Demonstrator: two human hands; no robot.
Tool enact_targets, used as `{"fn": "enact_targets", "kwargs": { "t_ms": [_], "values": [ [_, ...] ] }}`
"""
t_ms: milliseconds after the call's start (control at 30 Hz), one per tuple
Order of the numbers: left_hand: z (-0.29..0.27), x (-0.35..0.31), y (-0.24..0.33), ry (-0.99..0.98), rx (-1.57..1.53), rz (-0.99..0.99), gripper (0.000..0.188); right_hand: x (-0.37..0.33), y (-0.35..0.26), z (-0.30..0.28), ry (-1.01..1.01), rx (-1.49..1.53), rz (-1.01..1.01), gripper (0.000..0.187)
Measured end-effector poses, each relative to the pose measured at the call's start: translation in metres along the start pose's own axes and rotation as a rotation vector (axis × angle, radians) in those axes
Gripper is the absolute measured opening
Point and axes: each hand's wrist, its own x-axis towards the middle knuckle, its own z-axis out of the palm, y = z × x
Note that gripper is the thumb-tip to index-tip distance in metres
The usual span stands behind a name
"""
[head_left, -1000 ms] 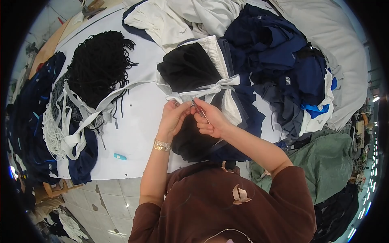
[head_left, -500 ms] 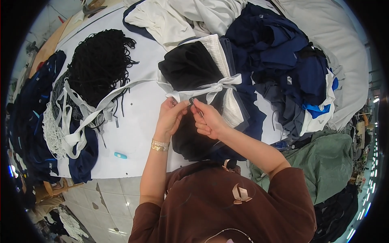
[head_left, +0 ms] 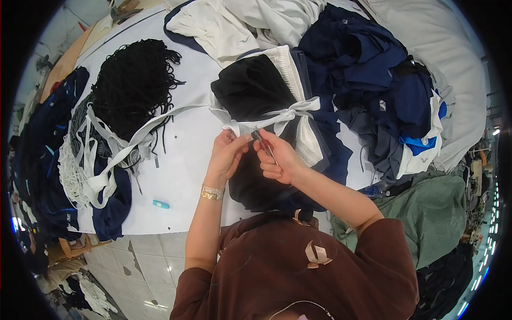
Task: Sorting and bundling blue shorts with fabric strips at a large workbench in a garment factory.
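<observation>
A folded bundle of garments [head_left: 256, 85], black with white and navy layers, is tied round with a white fabric strip [head_left: 240, 127] knotted in a bow on its right side. At the bundle's near side, my left hand [head_left: 228, 156] pinches the strip between thumb and fingers. Close beside it my right hand [head_left: 277, 158] is closed round a small slim metal tool [head_left: 265, 146], which looks like thread snips. Its dark tip points up at the strip by my left fingertips. From the bundle the strip runs left to a loose tangle.
A heap of black cords [head_left: 133, 88] lies left on the white table [head_left: 186, 160], beside tangled white strips [head_left: 101, 181] and navy garments. A turquoise cap-like piece [head_left: 160, 204] is nearer me. White cloth [head_left: 234, 26] and navy garments [head_left: 362, 58] pile up behind and right; a green sack [head_left: 426, 213] stands right.
My right hand has turned slightly, so more of the metal tool shows along its fingers. My left hand stays pinched on the strip. The whole view has shifted a little.
</observation>
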Motion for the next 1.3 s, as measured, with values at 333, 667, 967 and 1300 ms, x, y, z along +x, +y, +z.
{"fn": "enact_targets", "kwargs": {
  "t_ms": [333, 667, 967, 1300],
  "values": [
    [0.005, -0.004, 0.003, -0.035, 0.025, -0.011, 0.023, 0.013, -0.002, 0.0, 0.018, 0.039, -0.003, 0.041],
    [-0.005, -0.013, 0.015, -0.031, -0.056, 0.011, 0.023, 0.018, 0.005, 0.001, -0.005, -0.022, -0.059, 0.038],
    [-0.005, -0.024, 0.013, -0.074, -0.044, 0.005, 0.031, 0.024, 0.003, 0.006, 0.001, 0.027, -0.033, 0.037],
    [-0.04, -0.036, 0.074, 0.108, 0.187, 0.231, 0.02, -0.006, 0.01, 0.007, -0.256, 0.086, -0.063, 0.037]
  ]
}}
